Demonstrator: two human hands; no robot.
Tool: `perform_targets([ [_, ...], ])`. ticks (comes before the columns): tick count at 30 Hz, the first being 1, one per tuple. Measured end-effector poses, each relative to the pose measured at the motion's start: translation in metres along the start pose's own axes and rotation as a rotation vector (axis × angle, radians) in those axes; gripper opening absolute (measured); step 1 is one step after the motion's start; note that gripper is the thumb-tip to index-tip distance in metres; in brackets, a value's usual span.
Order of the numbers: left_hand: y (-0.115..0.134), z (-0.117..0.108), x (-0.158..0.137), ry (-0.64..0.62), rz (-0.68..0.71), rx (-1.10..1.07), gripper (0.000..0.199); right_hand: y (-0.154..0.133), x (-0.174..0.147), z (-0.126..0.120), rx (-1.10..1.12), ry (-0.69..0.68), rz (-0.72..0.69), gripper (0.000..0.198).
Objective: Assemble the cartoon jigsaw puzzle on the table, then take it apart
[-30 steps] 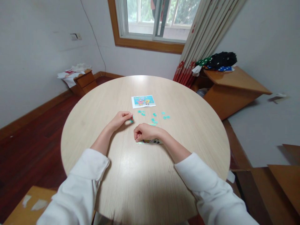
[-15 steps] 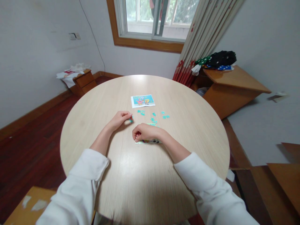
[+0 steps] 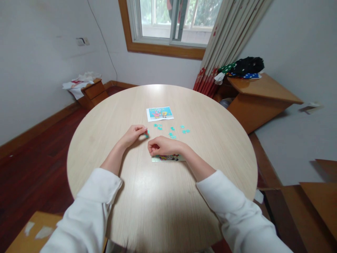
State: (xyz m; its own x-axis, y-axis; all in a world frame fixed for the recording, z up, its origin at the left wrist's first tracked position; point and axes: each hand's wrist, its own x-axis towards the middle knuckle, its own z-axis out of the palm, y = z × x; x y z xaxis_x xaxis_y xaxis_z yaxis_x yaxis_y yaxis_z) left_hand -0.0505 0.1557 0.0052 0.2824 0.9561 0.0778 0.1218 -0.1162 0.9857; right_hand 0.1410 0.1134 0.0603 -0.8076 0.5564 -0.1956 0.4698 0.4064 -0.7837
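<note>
A partly covered jigsaw puzzle [image 3: 168, 158] with a colourful picture lies flat on the round table. Over its upper left part is my right hand [image 3: 164, 146], fingers curled in and tips pressed together; whatever is between them is hidden. My left hand [image 3: 134, 134] rests on the table to the upper left, thumb and fingers pinched on a small teal puzzle piece [image 3: 146, 134]. Several loose teal puzzle pieces [image 3: 172, 135] lie beyond my right hand. Farther off is a picture sheet [image 3: 160, 114] with a pink and a yellow cartoon figure on blue.
The pale wooden round table [image 3: 142, 207] fills the middle of the view. Behind it are a window [image 3: 168, 21] and a curtain [image 3: 223, 42]. A wooden cabinet [image 3: 263, 95] with cloths on top stands at the right, a small stool [image 3: 96, 93] at the back left.
My right hand has shifted slightly up and away, uncovering more of the puzzle's lower edge and covering its upper edge. My left hand stays nearly in place.
</note>
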Motion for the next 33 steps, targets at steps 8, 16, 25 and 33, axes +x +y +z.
perform_targets([
  [8, -0.004, -0.001, 0.002, 0.049, -0.011, -0.054, 0.034, 0.036, -0.027, -0.053, 0.010, 0.626, 0.029, 0.011],
  [16, -0.003, 0.000, 0.003, 0.221, 0.015, 0.027, 0.029, 0.137, -0.045, -0.061, -0.366, 1.173, 0.454, 0.026],
  [25, 0.002, 0.001, 0.002, 0.392, 0.074, 0.124, 0.024, 0.159, -0.043, -0.060, -0.289, 1.187, 0.443, 0.027],
  [33, -0.010, -0.007, 0.007, 0.389, 0.066, 0.392, 0.016, 0.156, -0.042, -0.058, -0.298, 1.169, 0.467, 0.025],
])
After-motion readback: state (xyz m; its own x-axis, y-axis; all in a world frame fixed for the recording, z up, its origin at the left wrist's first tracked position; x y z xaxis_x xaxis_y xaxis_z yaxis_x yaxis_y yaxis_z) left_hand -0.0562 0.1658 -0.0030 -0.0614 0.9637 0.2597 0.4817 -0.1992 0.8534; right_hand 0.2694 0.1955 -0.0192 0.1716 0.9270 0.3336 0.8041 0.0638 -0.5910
